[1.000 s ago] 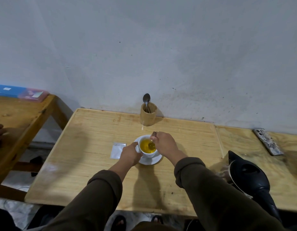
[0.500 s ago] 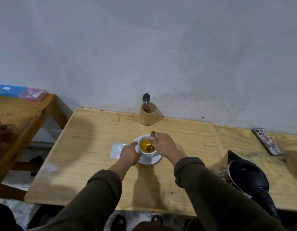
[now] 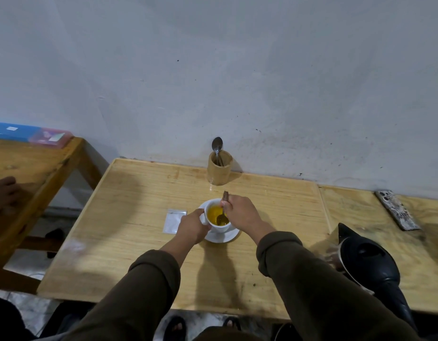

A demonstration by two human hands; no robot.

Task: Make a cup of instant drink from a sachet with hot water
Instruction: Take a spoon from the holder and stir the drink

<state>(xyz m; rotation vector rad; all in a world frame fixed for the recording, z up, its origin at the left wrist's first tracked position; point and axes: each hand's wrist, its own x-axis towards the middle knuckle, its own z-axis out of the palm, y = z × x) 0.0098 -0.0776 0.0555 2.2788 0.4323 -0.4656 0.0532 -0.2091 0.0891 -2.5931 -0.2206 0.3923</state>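
A white cup (image 3: 219, 227) with yellow drink stands on a white saucer (image 3: 222, 237) in the middle of the wooden table (image 3: 129, 232). My left hand (image 3: 193, 226) grips the cup's left side. My right hand (image 3: 240, 211) holds a spoon (image 3: 223, 211) by its handle, and the bowl of the spoon is down in the drink. A flat silvery sachet (image 3: 174, 220) lies on the table just left of my left hand. The black kettle (image 3: 368, 262) sits at the right, near the table's front edge.
A wooden holder (image 3: 219, 172) with another spoon (image 3: 217, 145) stands by the wall behind the cup. A phone (image 3: 397, 209) lies far right. A second table (image 3: 28, 173) at left carries a blue box (image 3: 11, 131); another person's hand (image 3: 3, 193) rests on it.
The spoon has moved round inside the cup, from the right side toward the near side. The other person's hand at left has shifted further onto its table.
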